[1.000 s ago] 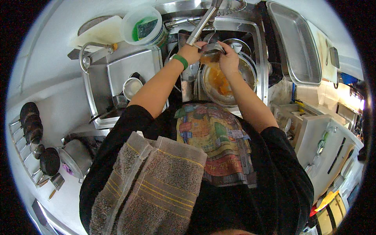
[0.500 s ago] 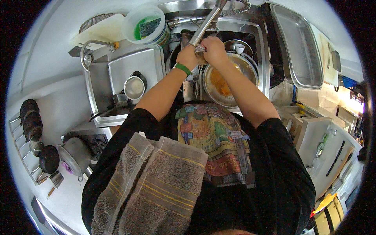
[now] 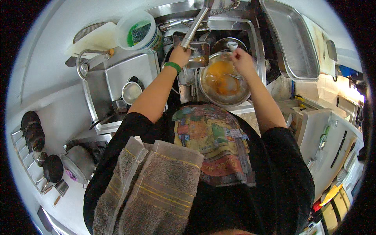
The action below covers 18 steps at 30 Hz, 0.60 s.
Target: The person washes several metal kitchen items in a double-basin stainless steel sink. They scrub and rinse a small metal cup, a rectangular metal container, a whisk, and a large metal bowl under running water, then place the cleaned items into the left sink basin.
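My left hand (image 3: 180, 56), with a green band at its wrist, is closed at the lower end of the metal spray tap (image 3: 194, 28). It also borders the left side of a small rectangular metal pan (image 3: 198, 51); what its fingers grip is hidden. My right hand (image 3: 243, 62) hovers over the far right rim of a large round metal bowl (image 3: 203, 88). Its fingers look curled but are blurred. Orange residue (image 3: 219, 74) and murky liquid lie in the bowl, where a spoon (image 3: 235, 76) rests. A small white cup (image 3: 232, 46) stands just beyond my right hand.
A second sink (image 3: 129, 62) at left holds a small pot (image 3: 131, 93). Behind it stands a translucent bucket (image 3: 135, 30) with a green sponge inside. At right is a large perforated metal tray (image 3: 291, 43). Pans hang on a rack (image 3: 23, 152) at far left.
My right hand has left my left hand and moved right, over the bowl's rim. The rectangular pan and the spoon now show. My left hand stays by the tap. The whole view has shifted slightly.
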Each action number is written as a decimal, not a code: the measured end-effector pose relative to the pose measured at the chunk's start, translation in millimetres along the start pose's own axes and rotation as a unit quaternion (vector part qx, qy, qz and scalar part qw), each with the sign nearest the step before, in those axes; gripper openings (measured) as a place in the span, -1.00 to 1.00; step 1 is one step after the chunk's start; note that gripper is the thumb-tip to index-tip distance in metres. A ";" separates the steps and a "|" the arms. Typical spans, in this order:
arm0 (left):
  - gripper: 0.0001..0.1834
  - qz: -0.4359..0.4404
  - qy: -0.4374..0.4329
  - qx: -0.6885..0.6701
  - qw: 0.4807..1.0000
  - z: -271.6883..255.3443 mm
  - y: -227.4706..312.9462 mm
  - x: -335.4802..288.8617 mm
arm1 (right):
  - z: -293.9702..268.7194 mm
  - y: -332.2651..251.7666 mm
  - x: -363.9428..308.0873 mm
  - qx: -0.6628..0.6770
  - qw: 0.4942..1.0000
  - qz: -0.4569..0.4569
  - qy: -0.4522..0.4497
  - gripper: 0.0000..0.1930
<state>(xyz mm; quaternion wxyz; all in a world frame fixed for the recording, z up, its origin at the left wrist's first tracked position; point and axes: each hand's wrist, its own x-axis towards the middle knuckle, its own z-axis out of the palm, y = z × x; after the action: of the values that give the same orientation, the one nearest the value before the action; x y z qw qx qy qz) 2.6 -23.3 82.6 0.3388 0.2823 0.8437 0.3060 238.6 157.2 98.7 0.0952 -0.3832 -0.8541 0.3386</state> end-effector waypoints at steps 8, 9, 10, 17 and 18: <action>-0.57 0.040 0.062 -0.129 0.989 8.2 -23.8 31.7 | -55.6 199.8 -35.5 0.208 0.889 0.340 0.225 -0.85; -0.54 -0.005 0.062 -0.159 0.985 8.7 -25.7 33.2 | -57.7 217.9 -36.3 0.225 0.893 0.325 0.214 -0.83; -0.52 -0.061 0.058 -0.193 0.978 7.2 -26.2 35.1 | -61.0 231.4 -35.4 0.324 0.844 0.369 0.215 -0.83; -0.37 -0.199 0.087 -0.331 0.918 -5.9 -0.6 10.5 | -65.9 169.2 -34.6 -0.210 0.918 0.269 0.204 -0.75; -0.34 -0.212 0.095 -0.340 0.911 -8.6 3.2 6.6 | -64.2 142.7 -41.4 -0.235 0.916 0.241 0.219 -0.75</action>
<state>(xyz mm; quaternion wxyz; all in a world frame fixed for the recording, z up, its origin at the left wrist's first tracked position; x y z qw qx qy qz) -7.0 -19.4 87.3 0.3892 -0.0663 0.7571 0.5205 378.3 228.0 58.1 0.1025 -0.6535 -0.7484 0.0479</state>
